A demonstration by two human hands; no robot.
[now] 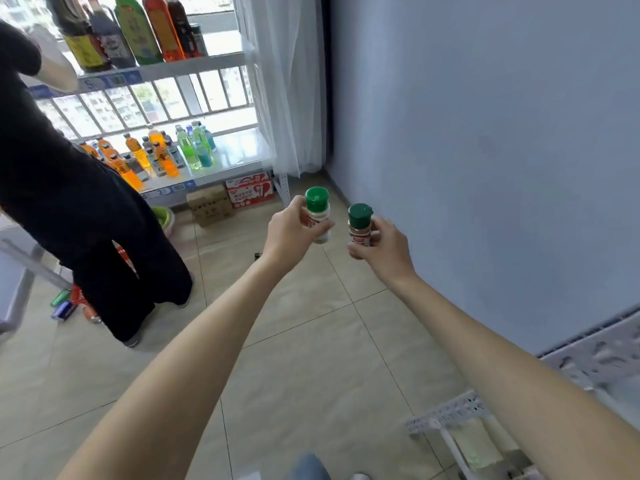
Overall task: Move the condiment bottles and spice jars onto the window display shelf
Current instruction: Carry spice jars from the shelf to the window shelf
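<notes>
Tiles of pale beige floor point(311, 341) fill the head view, with thin dark grout lines, running up to a plain grey-blue wall point(485, 133) on the right. The left hand point(291, 233) curls round a spice jar with white contents point(318, 216), green cap up, held above the floor. The right hand point(381, 247) grips a spice jar with brown contents point(360, 225), also green-capped and upright, just beside the first but apart from it. Ahead on the left stands the window display shelf point(194, 65), white, against a barred window with a sheer curtain point(280, 81) at its right. Its upper level carries tall condiment bottles point(138, 29); its lower level carries small drink bottles point(166, 150). 2 cardboard boxes point(232, 199) sit beneath. A person in black point(69, 202) stands at the shelf's left, with cans point(65, 306) on the floor near the feet.
</notes>
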